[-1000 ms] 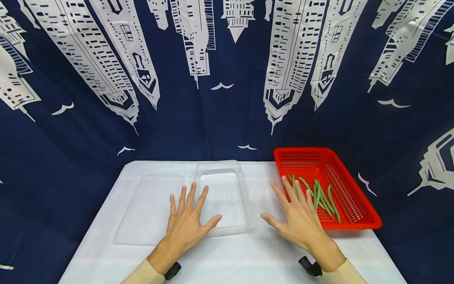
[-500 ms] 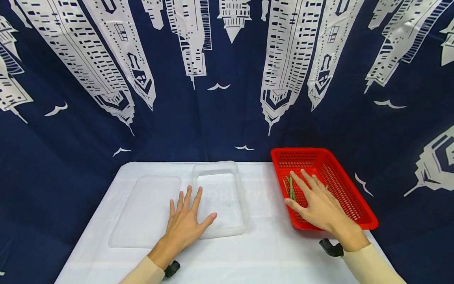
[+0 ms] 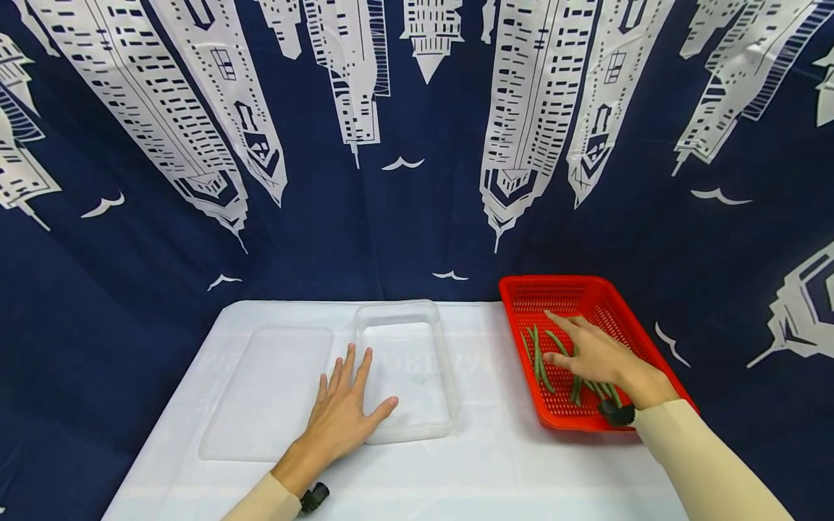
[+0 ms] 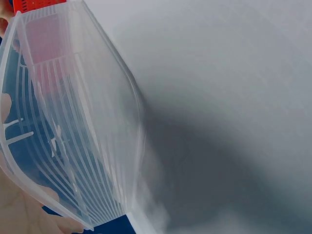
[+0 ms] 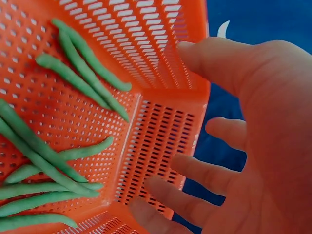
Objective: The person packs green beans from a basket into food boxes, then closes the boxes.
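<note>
My right hand (image 3: pixel 599 354) hovers over the red perforated basket (image 3: pixel 645 333) at the table's right, thumb and fingers apart with nothing between them. Several green beans (image 3: pixel 537 362) lie on the basket floor beneath it. In the right wrist view, the loosely bent fingers (image 5: pixel 200 175) are above the basket, apart from the green beans (image 5: pixel 83 73). My left hand (image 3: pixel 342 423), fingers spread, is at the left side of a clear plastic container (image 3: pixel 407 369); whether it touches the container cannot be told. The container's ribbed wall (image 4: pixel 78 122) shows up close in the left wrist view.
A flat translucent lid (image 3: pixel 267 391) lies on the white-covered table (image 3: pixel 495 463), left of the container. Behind the table hangs a navy cloth (image 3: pixel 365 224) printed with white buildings.
My right hand has moved rightward from the basket's left edge to over its middle, and its fingers have bent. The left hand has barely shifted.
</note>
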Tool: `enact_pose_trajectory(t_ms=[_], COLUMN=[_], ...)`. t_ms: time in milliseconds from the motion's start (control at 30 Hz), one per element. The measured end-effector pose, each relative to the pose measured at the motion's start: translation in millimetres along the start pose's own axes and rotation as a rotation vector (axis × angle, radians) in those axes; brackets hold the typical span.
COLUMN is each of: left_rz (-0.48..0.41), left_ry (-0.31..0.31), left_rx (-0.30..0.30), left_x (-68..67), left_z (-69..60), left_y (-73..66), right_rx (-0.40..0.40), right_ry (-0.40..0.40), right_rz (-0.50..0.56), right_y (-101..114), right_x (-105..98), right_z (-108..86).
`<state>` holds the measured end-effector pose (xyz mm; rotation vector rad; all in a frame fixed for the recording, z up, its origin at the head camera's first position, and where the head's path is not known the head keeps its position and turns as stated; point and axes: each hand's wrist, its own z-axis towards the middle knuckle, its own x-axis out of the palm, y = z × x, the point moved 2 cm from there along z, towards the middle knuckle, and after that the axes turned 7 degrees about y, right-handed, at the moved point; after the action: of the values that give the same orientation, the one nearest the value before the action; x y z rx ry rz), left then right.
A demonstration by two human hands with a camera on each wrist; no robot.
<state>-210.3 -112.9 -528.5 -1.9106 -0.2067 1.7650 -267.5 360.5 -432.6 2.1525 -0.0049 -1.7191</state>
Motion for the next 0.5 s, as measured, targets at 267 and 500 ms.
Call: enact_pose_trajectory(t_ms=[267,500], left_rz=[0.003,-0.005], left_ry=[-0.001,-0.019], left_rx=[0.003,0.019], left_x=[-0.2,1.5], left_z=[-1.3,-0.2], left_y=[1.5,1.7], right_rx=[-0.066,-0.106], right_ry=[0.073,0.152], right_rz=[0.025,0.063], right_y=[-12.3,-14.0], right_x=[9.5,20.7], right_z=[30.3,56.0])
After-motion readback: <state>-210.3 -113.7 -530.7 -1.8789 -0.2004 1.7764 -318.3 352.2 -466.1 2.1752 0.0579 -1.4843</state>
